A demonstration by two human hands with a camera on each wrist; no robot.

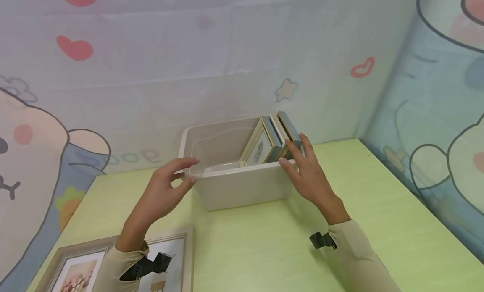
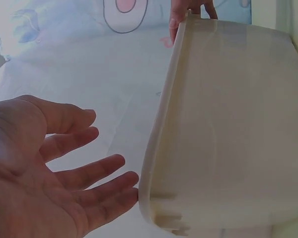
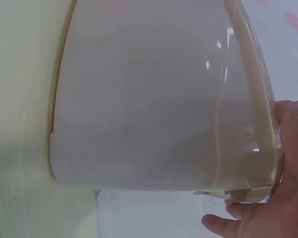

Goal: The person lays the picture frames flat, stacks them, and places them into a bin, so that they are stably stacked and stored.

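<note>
Bin (image 1: 242, 187) floor hidden; frames (image 1: 272, 140) half-visible inside.

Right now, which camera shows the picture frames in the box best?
The head view: the picture frames stand upright at the right end of the box. Both wrist views show only the box's outer wall and rim, with none of the frames visible.

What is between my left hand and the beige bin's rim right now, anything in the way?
Nothing visible. The left hand is open beside the bin's left corner, fingertips at or almost at the rim, with only bare space there. The right hand touches the opposite corner.
</note>
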